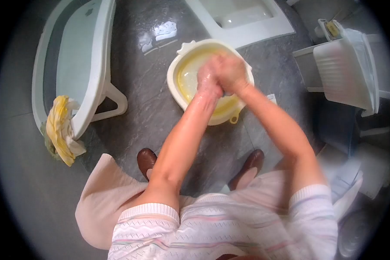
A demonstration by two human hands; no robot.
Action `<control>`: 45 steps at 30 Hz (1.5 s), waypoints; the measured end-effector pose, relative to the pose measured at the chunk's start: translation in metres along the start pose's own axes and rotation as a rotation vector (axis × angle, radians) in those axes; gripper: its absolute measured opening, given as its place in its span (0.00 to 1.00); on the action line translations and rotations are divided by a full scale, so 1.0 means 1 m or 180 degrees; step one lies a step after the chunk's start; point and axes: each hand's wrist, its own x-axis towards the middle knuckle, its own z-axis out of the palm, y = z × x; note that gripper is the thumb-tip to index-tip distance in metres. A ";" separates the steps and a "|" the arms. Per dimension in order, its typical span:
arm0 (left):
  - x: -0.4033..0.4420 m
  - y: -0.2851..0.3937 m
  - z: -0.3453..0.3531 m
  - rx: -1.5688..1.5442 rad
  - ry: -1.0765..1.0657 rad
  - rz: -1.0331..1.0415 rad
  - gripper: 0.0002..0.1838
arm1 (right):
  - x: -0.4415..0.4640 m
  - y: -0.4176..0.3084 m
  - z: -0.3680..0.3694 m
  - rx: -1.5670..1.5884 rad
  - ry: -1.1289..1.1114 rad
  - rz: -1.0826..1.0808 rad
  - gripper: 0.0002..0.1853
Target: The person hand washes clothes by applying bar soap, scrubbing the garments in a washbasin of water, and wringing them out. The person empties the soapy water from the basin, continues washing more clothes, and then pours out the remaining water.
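Note:
My left hand (pixel 209 79) and my right hand (pixel 230 73) are pressed together over a white and yellow basin (pixel 177 89) on the floor. Both look closed, with the fingers curled, though motion blurs them. A small dark bit shows just under the hands; what they hold, if anything, I cannot make out. My left hand and wrist look wet and shiny. The inside of the basin is yellow around a pale bottom, and a yellow loop (pixel 234 118) sticks out at its near rim.
To the left stands a white and grey baby bathtub (pixel 100 56) on legs, a yellow and white cloth (pixel 61 130) draped over its near end. A white floor-level fixture (pixel 242 37) lies beyond the basin. On the right is a white plastic rack or chair (pixel 340 73). My brown shoes (pixel 147 161) flank the near floor.

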 end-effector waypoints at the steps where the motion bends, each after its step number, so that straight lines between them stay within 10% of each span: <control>1: -0.003 0.008 0.045 0.0401 0.0620 -0.0109 0.09 | 0.013 0.012 -0.001 -0.0012 0.0096 0.0330 0.16; 2: -0.007 0.018 0.077 0.0811 0.1257 -0.0237 0.11 | 0.024 0.024 -0.008 -0.0103 -0.0019 0.0454 0.16; 14: -0.006 0.071 0.143 0.0590 -0.0912 -0.0094 0.37 | 0.046 -0.054 -0.086 0.2027 -0.0919 0.0191 0.18; 18: 0.001 0.096 0.127 0.2832 -0.1173 0.0239 0.29 | 0.057 -0.025 -0.096 0.3333 -0.1205 0.0625 0.14; 22: 0.026 0.103 0.098 0.4860 -0.0812 0.2125 0.29 | 0.062 -0.042 -0.104 0.3353 -0.1451 0.0792 0.14; 25: 0.019 0.102 0.088 0.5244 -0.0528 0.0125 0.25 | 0.063 -0.028 -0.118 0.3462 -0.1454 0.0515 0.14; 37: 0.016 0.110 0.042 0.1929 0.0155 0.0085 0.12 | 0.053 0.045 -0.072 0.1749 -0.0601 0.1188 0.26; 45: 0.025 0.095 0.021 0.0152 0.0383 -0.0498 0.15 | 0.035 0.000 -0.072 0.1244 -0.2300 0.0721 0.18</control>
